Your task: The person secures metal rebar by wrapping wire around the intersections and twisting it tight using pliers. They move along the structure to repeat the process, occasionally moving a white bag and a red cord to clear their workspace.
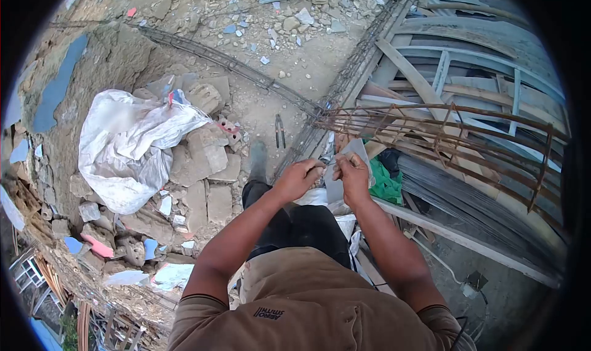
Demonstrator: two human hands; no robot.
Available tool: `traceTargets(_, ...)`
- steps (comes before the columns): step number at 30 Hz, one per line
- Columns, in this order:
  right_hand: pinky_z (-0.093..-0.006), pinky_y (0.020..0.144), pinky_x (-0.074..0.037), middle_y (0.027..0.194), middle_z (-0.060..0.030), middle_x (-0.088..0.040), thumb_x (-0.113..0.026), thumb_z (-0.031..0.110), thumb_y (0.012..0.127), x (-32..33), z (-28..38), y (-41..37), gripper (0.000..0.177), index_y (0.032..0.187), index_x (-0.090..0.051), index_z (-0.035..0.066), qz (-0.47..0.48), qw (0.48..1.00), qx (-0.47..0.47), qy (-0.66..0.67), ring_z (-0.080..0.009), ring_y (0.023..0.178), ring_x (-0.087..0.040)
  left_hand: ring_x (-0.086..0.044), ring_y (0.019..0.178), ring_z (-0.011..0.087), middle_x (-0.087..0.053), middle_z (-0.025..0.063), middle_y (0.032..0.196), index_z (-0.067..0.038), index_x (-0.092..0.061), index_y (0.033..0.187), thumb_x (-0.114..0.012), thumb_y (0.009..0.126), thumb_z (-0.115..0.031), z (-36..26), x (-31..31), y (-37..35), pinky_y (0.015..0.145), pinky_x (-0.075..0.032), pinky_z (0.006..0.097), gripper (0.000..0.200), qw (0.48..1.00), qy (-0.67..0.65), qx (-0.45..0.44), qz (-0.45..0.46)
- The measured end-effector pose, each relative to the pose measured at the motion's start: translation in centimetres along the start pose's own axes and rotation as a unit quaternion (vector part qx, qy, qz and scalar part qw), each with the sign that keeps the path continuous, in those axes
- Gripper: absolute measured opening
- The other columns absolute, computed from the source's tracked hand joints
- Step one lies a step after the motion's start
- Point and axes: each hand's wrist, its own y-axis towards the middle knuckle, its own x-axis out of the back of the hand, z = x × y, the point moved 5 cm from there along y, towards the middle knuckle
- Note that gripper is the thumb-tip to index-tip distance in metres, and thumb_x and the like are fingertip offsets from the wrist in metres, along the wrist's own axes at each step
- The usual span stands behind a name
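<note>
My left hand (pixel 301 179) is in front of my body with its fingers curled into a pinch. Close beside it, my right hand (pixel 353 174) is pinched too, fingertips turned toward the left ones. What the fingers hold is too small to make out. A grey flat piece (pixel 356 149) shows behind and around my right hand. Beyond the hands, the rusty rebar cage (pixel 394 120) joins other rebar at a corner. Long-handled pincers (pixel 280 131) lie on the dirt ahead of my boot (pixel 258 157).
A white woven sack (pixel 132 148) lies over broken blocks (pixel 206 154) on the left. To the right are stacked boards and metal frames (pixel 468 68), a bundle of thin rods (pixel 455 191) and a green bag (pixel 386 182). Another rebar cage (pixel 228 62) crosses the rubble ahead.
</note>
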Motion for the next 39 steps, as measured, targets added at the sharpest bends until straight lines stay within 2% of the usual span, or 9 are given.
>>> traceTargets(4,-0.0281,0.051,-0.042,0.068,-0.0024,-0.057,-0.063,0.014,0.094,-2.3,-7.3,7.9,0.012,0.086,-0.061,0.004,-0.088,0.992,-0.071,0.059,-0.0113,0.054,-0.052,-0.068,0.087,0.0317,-0.069,0.0191,0.096,-0.003,-0.064,0.119,-0.058,0.095,-0.022,7.1,3.5,5.2,0.08,-0.051,0.0379,0.031,0.998,0.015,-0.029,-0.049)
traceTargets(6,-0.0285,0.051,-0.041,0.069,-0.0024,-0.057,-0.062,0.013,0.094,-3.1,-11.8,11.4,0.012,0.087,-0.061,0.004,-0.157,0.981,-0.099,0.062,-0.0115,0.055,-0.052,-0.066,0.085,0.0243,-0.068,0.0145,0.093,-0.002,-0.066,0.113,-0.055,0.094,-0.017,12.0,4.1,7.2,0.078,-0.05,0.0367,0.026,0.989,-0.093,0.103,-0.045)
traceTargets(10,-0.0285,0.051,-0.041,0.068,-0.0024,-0.057,-0.061,0.013,0.094,-3.6,-22.0,19.5,0.01,0.09,-0.062,0.004,-0.194,0.972,-0.114,0.063,-0.0111,0.056,-0.052,-0.062,0.079,0.0153,-0.067,0.0108,0.089,-0.001,-0.066,0.113,-0.051,0.093,-0.012,24.8,3.5,13.5,0.074,-0.049,0.0324,0.027,0.989,-0.097,0.113,0.002)
traceTargets(12,-0.0286,0.052,-0.042,0.072,-0.0036,-0.058,-0.059,0.01,0.095,-3.7,-27.3,23.0,0.01,0.099,-0.062,0.002,-0.184,0.963,-0.179,0.08,-0.011,0.056,-0.053,-0.059,0.074,0.0126,-0.066,0.0064,0.085,0.0,-0.065,0.114,-0.05,0.092,-0.01,32.9,2.3,16.3,0.071,-0.047,0.0287,0.029,0.987,-0.12,0.067,-0.08)
traceTargets(19,-0.0291,0.056,-0.048,0.089,-0.008,-0.059,-0.054,0.005,0.09,2.3,-39.2,34.4,0.044,0.133,-0.046,0.002,-0.171,0.971,-0.158,-0.046,-0.013,0.061,-0.057,-0.036,0.058,0.0039,-0.045,-0.0055,0.068,-0.007,-0.066,0.119,-0.047,0.093,-0.009,49.4,-2.6,31.7,0.053,-0.031,0.0245,0.032,0.946,-0.228,0.218,-0.071)
traceTargets(24,-0.0282,0.056,-0.05,0.091,-0.0096,-0.058,-0.052,0.003,0.091,5.3,-42.8,36.9,0.047,0.136,-0.037,-0.001,-0.191,0.975,-0.084,-0.079,-0.0134,0.064,-0.058,-0.047,0.063,0.007,-0.055,-0.0016,0.073,-0.005,-0.066,0.117,-0.049,0.094,-0.009,53.2,-5.8,37.1,0.058,-0.039,0.0267,0.03,0.962,-0.18,0.198,-0.051)
traceTargets(26,-0.0287,0.056,-0.051,0.092,-0.0097,-0.059,-0.052,0.003,0.092,6.0,-44.4,37.1,0.041,0.129,-0.038,0.0,-0.195,0.974,-0.09,-0.077,-0.0139,0.067,-0.059,-0.06,0.079,0.0147,-0.065,0.0068,0.087,-0.003,-0.067,0.114,-0.051,0.095,-0.009,52.2,-6.3,38.5,0.073,-0.047,0.0313,0.026,0.985,-0.111,0.006,-0.131)
traceTargets(31,-0.0264,0.058,-0.05,0.093,-0.0094,-0.061,-0.049,0.001,0.091,6.9,-45.5,38.0,0.018,0.108,-0.041,0.0,-0.163,0.972,-0.03,-0.168,-0.0142,0.062,-0.058,-0.064,0.095,0.0219,-0.069,0.0137,0.104,-0.002,-0.068,0.112,-0.054,0.095,-0.008,51.4,-7.8,40.4,0.087,-0.047,0.0327,0.023,0.992,-0.065,0.026,-0.109)
traceTargets(39,-0.0292,0.058,-0.05,0.097,-0.0105,-0.062,-0.051,0.006,0.093,7.9,-43.8,38.7,0.03,0.12,-0.041,0.0,-0.085,0.982,-0.079,-0.15,-0.0159,0.061,-0.059,-0.067,0.098,0.0291,-0.07,0.016,0.107,-0.007,-0.07,0.111,-0.055,0.093,-0.01,51.5,-9.6,41.9,0.087,-0.049,0.0358,0.024,0.985,-0.102,0.033,-0.134)
